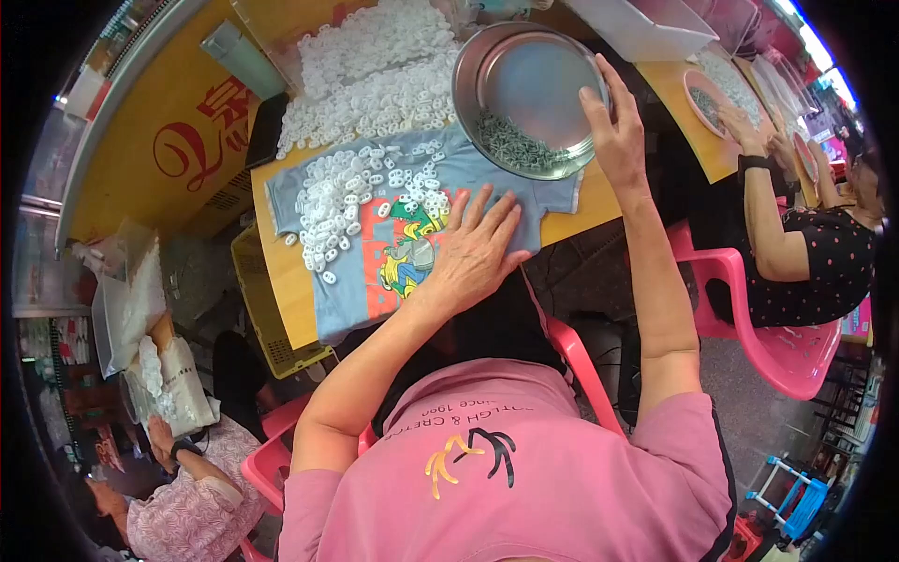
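Note:
My left hand (475,251) lies flat, fingers spread, on a small grey-blue printed T-shirt (375,281) spread over the wooden table (286,281). Several small white plastic rings (337,201) are scattered on the shirt to the left of that hand. My right hand (613,126) holds the right rim of a tilted round steel bowl (529,80). A heap of small grey-green metal pieces (513,145) sits in the bowl's lower part.
A large heap of white rings (375,70) covers the table's far side. A person in a dotted black top (815,253) sits at right on a pink chair (787,347), working at a pink dish (712,98). Another person (187,487) sits at lower left. A yellow crate (257,318) stands under the table.

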